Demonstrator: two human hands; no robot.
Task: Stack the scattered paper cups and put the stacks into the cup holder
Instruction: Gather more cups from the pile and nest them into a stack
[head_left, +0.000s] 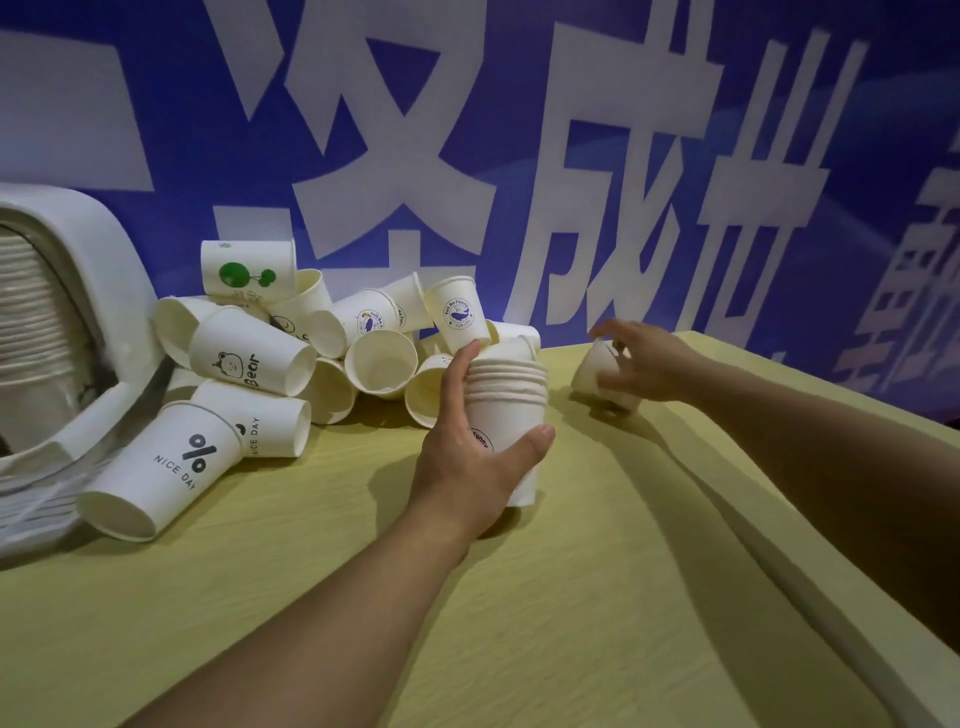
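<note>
My left hand (470, 457) grips an upright stack of nested white paper cups (511, 400) standing on the yellow-green table (571, 597). To its right, my right hand (644, 364) closes around a single white cup (597, 371) that is tilted just above the table near the far edge. A heap of loose white paper cups (291, 353) with printed logos lies on its side left of the stack. The white cup holder (78, 249) stands at the far left, with a column of stacked cups inside it.
A blue wall with large white characters (597, 182) rises right behind the table. The table's right edge (810, 519) runs diagonally toward the lower right. A large "NICE DAY" cup (166, 467) lies nearest on the left, against the holder's base.
</note>
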